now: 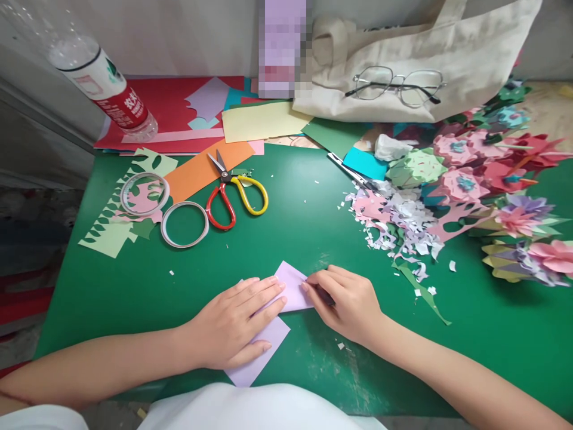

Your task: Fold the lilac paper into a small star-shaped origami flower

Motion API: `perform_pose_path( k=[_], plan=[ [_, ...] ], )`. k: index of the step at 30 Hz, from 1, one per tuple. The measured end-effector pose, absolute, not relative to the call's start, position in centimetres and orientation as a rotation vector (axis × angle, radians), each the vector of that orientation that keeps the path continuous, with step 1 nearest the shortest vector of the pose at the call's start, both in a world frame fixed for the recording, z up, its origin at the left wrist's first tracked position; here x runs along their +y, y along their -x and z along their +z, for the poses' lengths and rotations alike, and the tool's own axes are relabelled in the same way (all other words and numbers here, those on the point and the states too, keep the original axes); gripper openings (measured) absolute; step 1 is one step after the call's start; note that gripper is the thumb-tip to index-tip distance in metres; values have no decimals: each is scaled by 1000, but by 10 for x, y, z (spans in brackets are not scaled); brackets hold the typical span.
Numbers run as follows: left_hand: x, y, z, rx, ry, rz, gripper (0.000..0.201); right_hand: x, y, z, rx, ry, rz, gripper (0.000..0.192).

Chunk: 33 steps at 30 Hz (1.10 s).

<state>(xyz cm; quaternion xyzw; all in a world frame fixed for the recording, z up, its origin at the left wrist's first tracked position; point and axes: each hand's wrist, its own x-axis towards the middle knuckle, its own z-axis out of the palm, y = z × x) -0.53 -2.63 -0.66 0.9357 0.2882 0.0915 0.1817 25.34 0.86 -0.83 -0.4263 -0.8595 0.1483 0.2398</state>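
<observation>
My left hand (242, 325) lies flat, fingers stretched out, over light purple paper. One piece of purple paper (293, 286) shows beyond its fingertips, with a pointed corner at the top. Another part of purple paper (262, 361) sticks out below the palm toward me; whether the two are one sheet is hidden under the hand. My right hand (347, 298) pinches the right edge of the upper purple paper between thumb and fingers. Scissors (227, 179) with one red and one yellow handle lie spread apart farther up the table, and two tape rolls (185, 224) rest beside them.
On the green table (286, 215), paper scraps (403, 221) and paper flowers (465, 179) crowd the right. A plastic bottle (110, 89) stands at the back left by coloured sheets (170, 107). Glasses (398, 83) rest on a cloth bag (425, 48). Tweezers (351, 170) lie near the scraps.
</observation>
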Motion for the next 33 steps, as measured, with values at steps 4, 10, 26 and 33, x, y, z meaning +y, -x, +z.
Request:
perform_pose_path(
  k=[4, 10, 26, 33],
  plan=[
    [-26, 4, -7, 834, -2631, 258, 58, 11, -250, -6, -2359, 1216, 380, 18],
    [-24, 2, -5, 844, -2645, 284, 55, 12, -246, -5, -2405, 1319, 352, 21],
    [-26, 2, -7, 868, -2667, 249, 55, 11, -244, -6, -2419, 1359, 259, 25],
    [-27, 3, -8, 883, -2672, 224, 56, 11, -243, -5, -2426, 1354, 242, 25]
  ],
)
